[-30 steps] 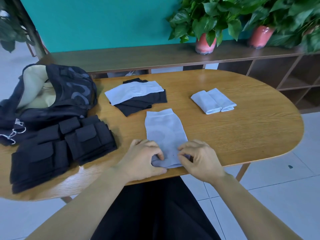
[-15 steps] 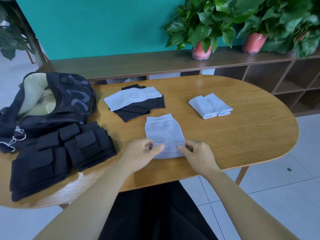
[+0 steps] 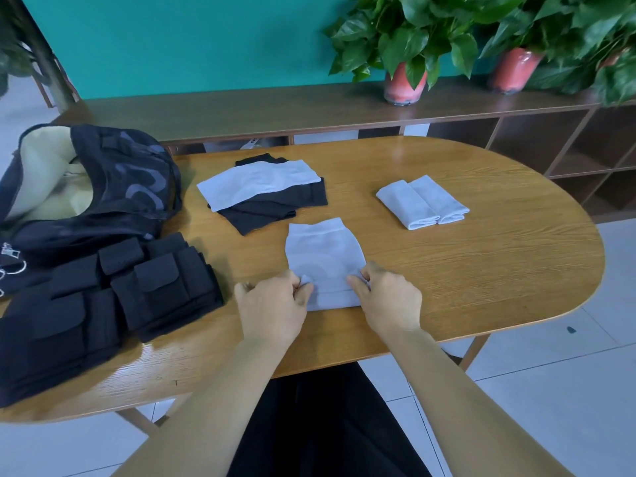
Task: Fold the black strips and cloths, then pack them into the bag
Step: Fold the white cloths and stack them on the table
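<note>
The near end of the pale grey cloth (image 3: 325,259) has been turned over since a second ago: then it lay at full length in front of the person, its lower edge bunched under the fingers, and now a doubled band runs across its near end and the piece reads clearly shorter. Both hands are closed on that fold — the left hand (image 3: 272,306) pinches its left corner, the right hand (image 3: 387,299) its right corner — with the cloth lying on the wooden table (image 3: 481,270) close to the near edge. I judge this the first turn of a roll or fold like those of the two finished grey cloths (image 3: 422,204) lying side by side to the right, so more turns remain. Still waiting are a flat grey cloth on a pile of black cloths (image 3: 275,208) further back, the stacked black strips (image 3: 103,304) at the left, and the open black bag (image 3: 89,187) behind them. No brand or writing can be read — a small white tag under the shelf seems to carry marks, but too small to make out.
</note>
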A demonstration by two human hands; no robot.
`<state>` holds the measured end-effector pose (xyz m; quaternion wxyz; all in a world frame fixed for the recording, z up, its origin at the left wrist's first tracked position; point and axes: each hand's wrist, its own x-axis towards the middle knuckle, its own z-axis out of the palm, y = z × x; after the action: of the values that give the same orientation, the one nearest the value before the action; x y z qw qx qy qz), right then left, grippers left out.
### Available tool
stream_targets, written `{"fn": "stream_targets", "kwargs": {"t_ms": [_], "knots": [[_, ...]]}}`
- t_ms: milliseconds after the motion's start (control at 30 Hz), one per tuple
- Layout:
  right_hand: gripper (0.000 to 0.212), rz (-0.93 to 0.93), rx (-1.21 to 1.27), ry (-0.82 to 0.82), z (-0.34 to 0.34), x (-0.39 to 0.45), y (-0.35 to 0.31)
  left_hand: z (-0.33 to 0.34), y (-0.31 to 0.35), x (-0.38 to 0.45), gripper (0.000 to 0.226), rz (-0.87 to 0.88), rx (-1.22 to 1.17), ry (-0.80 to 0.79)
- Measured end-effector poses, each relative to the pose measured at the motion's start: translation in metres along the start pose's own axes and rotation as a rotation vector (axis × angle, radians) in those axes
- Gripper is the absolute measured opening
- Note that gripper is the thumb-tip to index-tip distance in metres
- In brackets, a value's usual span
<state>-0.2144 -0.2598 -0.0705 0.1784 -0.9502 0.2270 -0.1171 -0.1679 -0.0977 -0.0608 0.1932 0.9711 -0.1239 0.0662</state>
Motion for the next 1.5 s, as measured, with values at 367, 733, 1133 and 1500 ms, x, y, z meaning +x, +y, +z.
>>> {"fn": "stream_targets", "kwargs": {"t_ms": [367,733,1133,1500], "knots": [[0.032,0.023,-0.07,0.093,-0.006,-0.002,0.007,-0.001,-0.012,-0.008,0.013,0.06,0.085,0.054],[0.062,-0.661,-0.279,0.045,0.013,-0.036,0.017,0.009,0.014,-0.047,0.074,0.387,0.141,-0.119],[0.065,-0.609,-0.297,-0.062,-0.003,-0.041,0.032,0.001,0.013,-0.036,0.059,0.237,0.343,-0.237],[0.061,-0.676,-0.241,-0.046,0.0,-0.04,0.019,0.002,-0.005,0.005,0.052,0.235,0.302,-0.239]]}}
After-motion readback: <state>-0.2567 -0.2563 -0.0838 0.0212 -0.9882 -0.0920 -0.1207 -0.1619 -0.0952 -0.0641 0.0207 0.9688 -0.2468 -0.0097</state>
